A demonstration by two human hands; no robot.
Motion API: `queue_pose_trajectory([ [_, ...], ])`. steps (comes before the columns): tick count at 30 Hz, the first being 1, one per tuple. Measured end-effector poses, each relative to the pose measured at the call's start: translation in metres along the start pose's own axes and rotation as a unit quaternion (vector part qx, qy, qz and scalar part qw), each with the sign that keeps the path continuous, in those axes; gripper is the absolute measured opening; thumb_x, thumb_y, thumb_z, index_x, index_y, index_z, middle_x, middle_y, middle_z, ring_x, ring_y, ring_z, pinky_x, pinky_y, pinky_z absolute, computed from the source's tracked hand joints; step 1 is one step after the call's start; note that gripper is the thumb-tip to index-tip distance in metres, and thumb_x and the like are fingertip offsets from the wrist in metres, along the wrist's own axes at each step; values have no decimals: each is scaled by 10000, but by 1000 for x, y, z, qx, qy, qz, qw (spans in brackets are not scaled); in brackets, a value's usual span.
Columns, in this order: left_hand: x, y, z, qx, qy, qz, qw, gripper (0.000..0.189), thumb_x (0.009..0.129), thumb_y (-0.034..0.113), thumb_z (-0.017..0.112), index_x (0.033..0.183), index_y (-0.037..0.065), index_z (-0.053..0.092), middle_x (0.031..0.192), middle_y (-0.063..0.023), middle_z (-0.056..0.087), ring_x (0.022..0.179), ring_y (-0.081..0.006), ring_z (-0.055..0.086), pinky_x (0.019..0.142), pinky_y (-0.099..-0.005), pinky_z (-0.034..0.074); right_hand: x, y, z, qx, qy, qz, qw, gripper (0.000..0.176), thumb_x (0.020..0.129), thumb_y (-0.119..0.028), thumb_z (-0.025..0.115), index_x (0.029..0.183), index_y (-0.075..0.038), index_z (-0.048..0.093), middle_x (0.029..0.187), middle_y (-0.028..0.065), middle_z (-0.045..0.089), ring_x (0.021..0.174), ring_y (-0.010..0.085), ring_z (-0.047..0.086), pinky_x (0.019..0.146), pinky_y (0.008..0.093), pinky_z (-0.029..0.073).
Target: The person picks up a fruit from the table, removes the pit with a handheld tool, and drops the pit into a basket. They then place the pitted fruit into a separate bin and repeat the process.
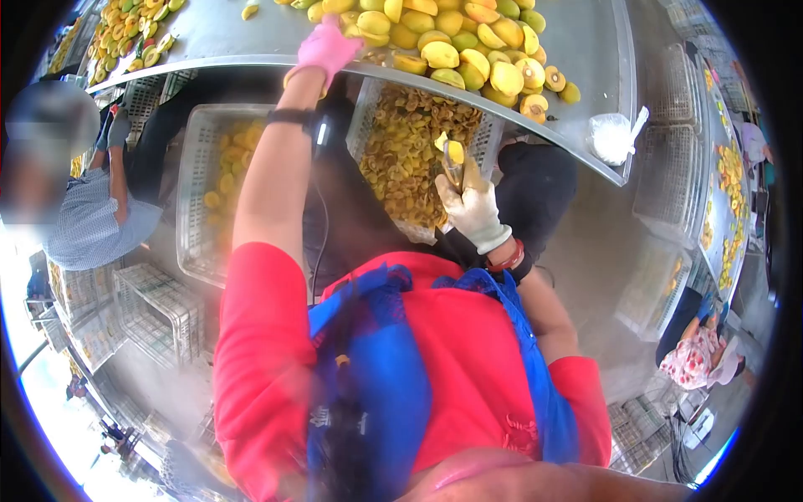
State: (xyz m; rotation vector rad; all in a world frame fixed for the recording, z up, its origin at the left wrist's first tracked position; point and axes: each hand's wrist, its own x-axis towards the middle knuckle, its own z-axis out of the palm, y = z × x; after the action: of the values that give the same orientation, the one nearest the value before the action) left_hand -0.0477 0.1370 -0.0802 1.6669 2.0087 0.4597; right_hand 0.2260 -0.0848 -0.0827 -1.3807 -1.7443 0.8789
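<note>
From my remote seat I see the right hand (pixel 474 207), in a pale glove, closed around a small metal tool (pixel 451 171), with a yellow fruit piece (pixel 456 151) at its tip — whether tool or fingertips pin that piece, I can't tell. The left hand (pixel 328 48), in a pink glove, reaches over the desk (pixel 590 63) to the edge of the fruit pile (pixel 468 42); its fingertips are hidden from me, so I can't tell whether it grasps anything. The pile lies along the metal top, mostly yellow, some pieces showing brown centres. Below the near edge, between the knees, I see a crate (pixel 364 105) of yellow-brown scraps (pixel 418 125), just beyond the right hand. Left of it stands a pale crate (pixel 186 197) holding yellow fruit pieces (pixel 234 171). A tied clear bag (pixel 611 138) sits at the desk's right corner. Farther out, a co-worker in a checked top (pixel 104 219) sits to the left — and stacked crates (pixel 667 171) stand to the right, beside a second fruit-strewn table (pixel 709 243)
</note>
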Motion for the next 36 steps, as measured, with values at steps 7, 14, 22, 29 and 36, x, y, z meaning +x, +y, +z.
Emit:
queue_pose_trajectory([
  [7,-109,28,1,-455,-154,16,877,390,900,261,694,1196,42,569,1068,-61,694,758,-101,629,600,-191,446,14,10,3,12,-106,58,993,280,895,-139,605,1105,20,513,757,208,610,694,352,636,625,430,483],
  [14,-174,57,6,-530,-154,-7,834,330,994,333,580,1173,56,571,1086,-79,701,852,-95,638,666,-205,469,17,-19,2,94,-98,13,991,288,877,-121,648,1102,-3,514,830,209,605,731,368,596,688,421,485],
  [22,-191,53,40,-550,-77,95,826,295,1026,250,551,1201,12,546,1084,-89,677,990,-96,568,889,-230,455,14,-39,-1,182,-112,122,969,245,872,-99,628,1077,0,538,828,131,611,726,253,597,681,372,487],
  [29,-198,59,27,-573,-139,1,808,319,969,260,637,1188,32,594,1081,-82,676,951,-101,596,796,-233,483,11,-40,-1,174,-76,66,980,253,880,-99,632,1102,-11,547,862,128,617,747,203,600,697,360,492],
  [36,-202,64,24,-554,-105,-16,826,319,973,298,614,1180,54,608,1063,-50,686,874,-102,634,674,-223,485,10,-38,-7,159,-81,144,973,257,868,-124,644,1091,-37,549,864,165,627,763,302,642,672,409,498],
])
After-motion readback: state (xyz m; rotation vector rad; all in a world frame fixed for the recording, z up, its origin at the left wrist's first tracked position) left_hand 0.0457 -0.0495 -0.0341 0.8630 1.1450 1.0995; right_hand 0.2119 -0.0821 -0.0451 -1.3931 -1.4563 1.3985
